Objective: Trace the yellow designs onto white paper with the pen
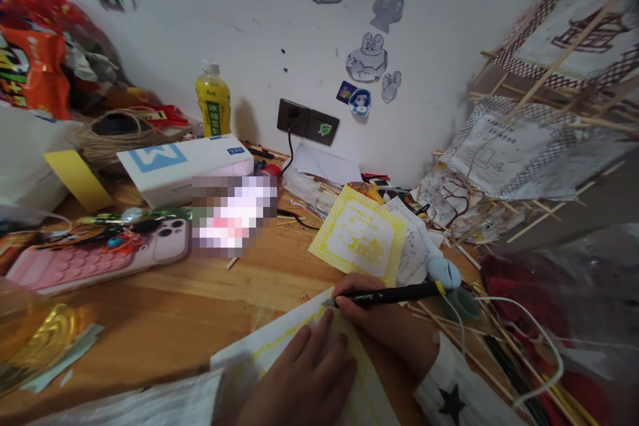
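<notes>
My right hand (372, 316) is closed round a black marker (394, 293) with a yellow band at its rear end. The marker's tip touches a white sheet of paper (279, 319) near its far corner, where yellow lines run along the border. My left hand (309, 373) lies flat on the same sheet, fingers stretched toward the marker tip, and covers part of the drawing. Just beyond my right hand lies a finished-looking yellow drawing (362, 233) with a checked border and a small building. It partly overlaps another paper with black line drawing (417, 249).
A pink phone case (104, 253), a white box (190, 166), a yellow drink bottle (214, 103) and twine (114, 143) stand on the left. Thin wooden sticks (449, 319) and a white cable (539, 323) lie right. Paper-and-stick frames (519, 146) rise at the right wall.
</notes>
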`<state>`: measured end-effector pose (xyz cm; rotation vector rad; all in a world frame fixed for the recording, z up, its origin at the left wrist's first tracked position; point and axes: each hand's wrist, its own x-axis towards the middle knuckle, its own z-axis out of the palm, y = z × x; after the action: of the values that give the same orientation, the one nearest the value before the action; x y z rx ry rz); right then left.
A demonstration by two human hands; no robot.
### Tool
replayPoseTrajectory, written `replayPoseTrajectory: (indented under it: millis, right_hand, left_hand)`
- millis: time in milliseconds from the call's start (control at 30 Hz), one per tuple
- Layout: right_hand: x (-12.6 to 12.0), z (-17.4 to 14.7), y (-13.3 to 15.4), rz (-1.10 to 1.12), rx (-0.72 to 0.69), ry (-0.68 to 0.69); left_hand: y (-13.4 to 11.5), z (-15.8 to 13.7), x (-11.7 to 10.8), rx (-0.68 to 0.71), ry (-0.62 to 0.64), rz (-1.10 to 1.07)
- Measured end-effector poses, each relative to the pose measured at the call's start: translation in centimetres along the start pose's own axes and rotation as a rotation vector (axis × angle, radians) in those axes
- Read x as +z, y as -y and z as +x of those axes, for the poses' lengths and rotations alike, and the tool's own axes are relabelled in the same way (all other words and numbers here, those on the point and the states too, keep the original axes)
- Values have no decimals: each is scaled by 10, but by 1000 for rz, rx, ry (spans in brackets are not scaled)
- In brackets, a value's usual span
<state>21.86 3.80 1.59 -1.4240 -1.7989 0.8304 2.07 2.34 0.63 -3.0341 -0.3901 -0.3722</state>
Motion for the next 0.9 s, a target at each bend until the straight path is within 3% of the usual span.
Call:
replayPoseTrajectory:
  millis: [467, 733, 900]
  right_hand:
    - [1, 1, 1, -12, 77, -113]
    - [-3, -2, 3, 64, -43, 85]
    - [-4, 0, 3, 11, -104, 133]
  left_hand:
    - [-3, -1, 2, -14, -27, 20]
    - [-3, -1, 6, -32, -28, 24]
    - [-4, 0, 4, -28, 4, -5]
